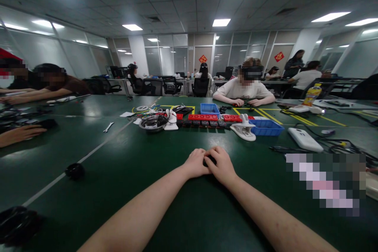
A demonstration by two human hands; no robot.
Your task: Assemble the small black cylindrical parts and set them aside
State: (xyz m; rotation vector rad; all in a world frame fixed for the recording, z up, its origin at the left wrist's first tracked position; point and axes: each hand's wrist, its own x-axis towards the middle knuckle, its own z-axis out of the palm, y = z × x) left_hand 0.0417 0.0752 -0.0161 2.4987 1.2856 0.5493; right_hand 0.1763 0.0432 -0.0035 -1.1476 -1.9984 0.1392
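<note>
Both of my hands meet over the green tabletop [165, 189], in the middle of the view. Between them shows a small black object [210, 160]; my fingers cover most of it, so its kind cannot be made out. My left hand [197, 163] curls against its left side. From the right, my right hand [221, 164] wraps over it with bent fingers, the thumb lying across its near side. The two hands touch each other, and both rest at or just above the table surface.
Beyond my hands lie a red power strip [203, 117], a metal bowl [152, 129] of cables, a white clamp [243, 132] and a blue bin [267, 126]. A wrench [108, 127] and a black coil [75, 171] lie left, a white power bank [305, 139] right. People sit around.
</note>
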